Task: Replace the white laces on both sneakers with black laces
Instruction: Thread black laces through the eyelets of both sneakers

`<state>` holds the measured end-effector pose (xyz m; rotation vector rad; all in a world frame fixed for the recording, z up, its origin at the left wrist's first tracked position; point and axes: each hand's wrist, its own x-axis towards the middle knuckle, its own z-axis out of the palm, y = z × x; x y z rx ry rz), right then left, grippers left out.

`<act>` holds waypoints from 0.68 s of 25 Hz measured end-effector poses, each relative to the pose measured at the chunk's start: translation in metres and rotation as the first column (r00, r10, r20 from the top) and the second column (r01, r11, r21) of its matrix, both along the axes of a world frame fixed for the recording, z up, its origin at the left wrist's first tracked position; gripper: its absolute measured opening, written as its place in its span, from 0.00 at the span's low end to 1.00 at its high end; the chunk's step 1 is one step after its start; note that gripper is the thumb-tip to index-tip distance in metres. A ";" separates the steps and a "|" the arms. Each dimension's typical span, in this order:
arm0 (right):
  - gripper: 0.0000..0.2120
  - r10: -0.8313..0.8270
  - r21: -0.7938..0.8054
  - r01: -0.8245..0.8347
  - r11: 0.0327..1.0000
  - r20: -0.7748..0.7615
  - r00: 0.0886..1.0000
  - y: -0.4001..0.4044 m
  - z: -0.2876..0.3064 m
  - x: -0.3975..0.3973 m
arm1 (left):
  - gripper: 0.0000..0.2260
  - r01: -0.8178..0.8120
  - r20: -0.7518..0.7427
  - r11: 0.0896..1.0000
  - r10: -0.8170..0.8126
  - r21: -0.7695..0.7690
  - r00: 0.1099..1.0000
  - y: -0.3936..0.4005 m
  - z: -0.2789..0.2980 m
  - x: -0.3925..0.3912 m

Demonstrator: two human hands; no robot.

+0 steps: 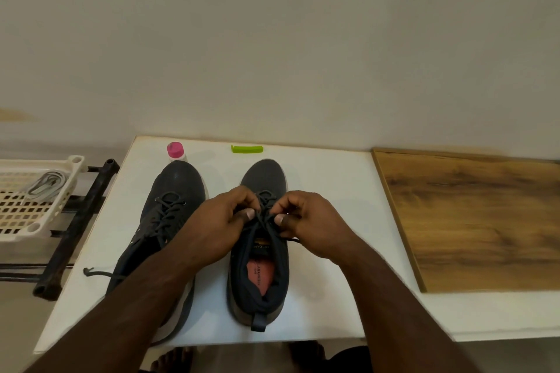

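Black cord lace [266,218] on the right dark-grey knit sneaker [260,251], mid white table [333,221], is pinched by left hand [218,221] and right hand [306,221], likely tying. Left dark-grey sneaker [169,215] is already laced black. White plastic basket [33,200] off the table's left edge holds the white flat laces [45,185].

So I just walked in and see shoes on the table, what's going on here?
A person is lacing two dark sneakers on a white table. Both hands, left hand and right hand, pinch the black lace over the right sneaker. The left sneaker already has black laces, with one end trailing loose. White laces lie in a basket to the left.
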<state>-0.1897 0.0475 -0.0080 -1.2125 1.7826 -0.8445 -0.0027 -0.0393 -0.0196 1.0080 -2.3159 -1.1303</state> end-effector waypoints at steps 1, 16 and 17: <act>0.08 -0.006 0.011 0.006 1.000 0.007 1.000 0.000 0.000 -0.001 | 0.07 -0.019 0.002 1.000 0.019 0.022 1.000 0.000 0.000 0.001; 0.05 0.007 0.021 -0.006 1.000 -0.070 0.998 -0.001 -0.006 -0.002 | 0.06 -0.063 0.053 0.997 0.061 0.050 0.997 -0.002 -0.002 -0.001; 0.05 0.013 0.017 -0.011 1.000 -0.104 0.994 -0.001 -0.006 -0.001 | 0.06 -0.061 0.051 0.997 0.059 0.038 0.997 -0.002 -0.002 0.000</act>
